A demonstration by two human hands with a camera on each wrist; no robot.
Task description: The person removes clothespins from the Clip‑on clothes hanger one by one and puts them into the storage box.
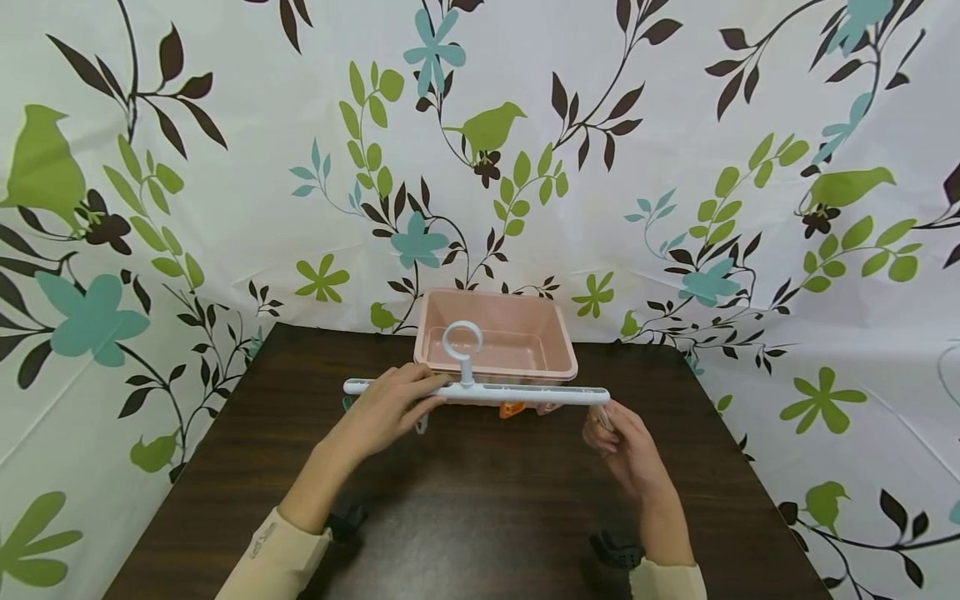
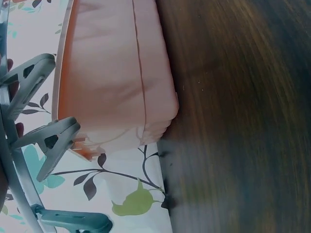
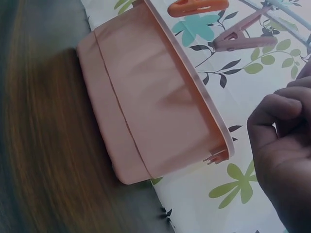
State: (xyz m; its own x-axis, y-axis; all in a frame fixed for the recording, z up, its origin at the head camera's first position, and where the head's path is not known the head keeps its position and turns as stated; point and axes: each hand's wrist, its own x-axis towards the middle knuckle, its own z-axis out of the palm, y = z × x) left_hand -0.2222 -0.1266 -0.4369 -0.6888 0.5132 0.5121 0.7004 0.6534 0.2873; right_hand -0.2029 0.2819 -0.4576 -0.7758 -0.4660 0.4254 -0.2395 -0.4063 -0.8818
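As I look out through the head camera, a white cloth (image 1: 262, 192) printed with leaves and birds spreads behind the dark wooden table (image 1: 480, 517), at whose far edge I see a pink bin (image 1: 487, 312) standing. Nearer to me than the bin and raised above the tabletop, the pale clip hanger (image 1: 532, 394) runs crosswise between both hands, its bar roughly level. I have the left hand (image 1: 386, 408) over the bar just left of the upright hook (image 1: 447, 337), its fingers bent round in a grip; the right hand (image 1: 628, 446) is at the right end, fingers curled, thumb and forefinger pinching a pale clip (image 1: 603, 417) below the bar. Other clips hang lower: two grey clips (image 2: 33, 77) and a teal clip (image 2: 75, 221) near the left hand, an orange clip (image 3: 199, 7) and a pink clip (image 3: 243, 42) between the hands, apart from both
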